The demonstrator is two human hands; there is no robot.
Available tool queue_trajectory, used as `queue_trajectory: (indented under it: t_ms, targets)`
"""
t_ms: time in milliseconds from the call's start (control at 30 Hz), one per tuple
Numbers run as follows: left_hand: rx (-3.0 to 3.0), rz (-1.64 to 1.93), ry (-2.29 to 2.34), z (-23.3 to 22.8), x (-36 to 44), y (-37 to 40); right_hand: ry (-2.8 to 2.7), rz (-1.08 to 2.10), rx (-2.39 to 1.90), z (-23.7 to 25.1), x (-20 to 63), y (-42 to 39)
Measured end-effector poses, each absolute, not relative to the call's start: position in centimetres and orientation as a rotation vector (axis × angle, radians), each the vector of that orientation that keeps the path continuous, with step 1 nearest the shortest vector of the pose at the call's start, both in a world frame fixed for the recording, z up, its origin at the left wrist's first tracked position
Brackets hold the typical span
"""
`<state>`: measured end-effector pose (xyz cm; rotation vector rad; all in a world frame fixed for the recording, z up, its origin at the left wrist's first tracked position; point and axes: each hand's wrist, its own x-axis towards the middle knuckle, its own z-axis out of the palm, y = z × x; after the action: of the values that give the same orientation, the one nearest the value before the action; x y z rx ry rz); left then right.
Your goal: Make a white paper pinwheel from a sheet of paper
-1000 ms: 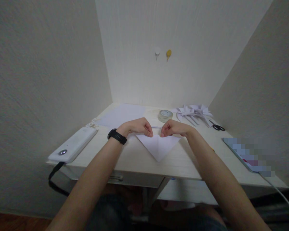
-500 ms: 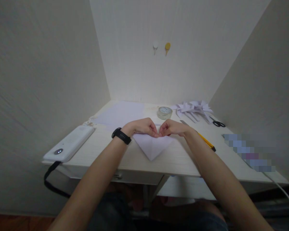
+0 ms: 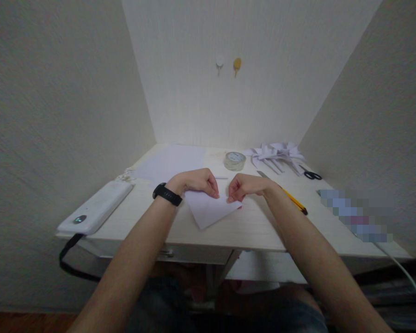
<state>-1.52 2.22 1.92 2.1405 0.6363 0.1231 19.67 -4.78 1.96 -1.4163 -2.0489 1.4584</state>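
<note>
My left grip (image 3: 201, 181) pinches far edge of paper (image 3: 206, 210); my right grip (image 3: 248, 185) pinches same edge, nearer right corner. Paper lies just my side of both, over worktop (image 3: 260, 226), long edge running left to right. Since earlier frame: grips parted, near point swung left.

The folded paper (image 3: 208, 210) lay on the desk (image 3: 125, 215), its far edge pinched by the left hand (image 3: 200, 181) and right hand (image 3: 247, 186), fingertips apart. Beyond it sat a tape roll (image 3: 234, 165); to its right, a yellow cutter (image 3: 293, 200) and black-handled scissors (image 3: 312, 175); to its left, a white device (image 3: 99, 206).
</note>
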Motion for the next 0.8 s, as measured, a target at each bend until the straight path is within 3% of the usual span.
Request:
queue_trajectory:
  t_ms: [800]
  targets:
    - [2.179,0.056,0.654,2.8,-3.1,2.6,-2.133,1.478,-1.350,1.6,19.6,-5.0]
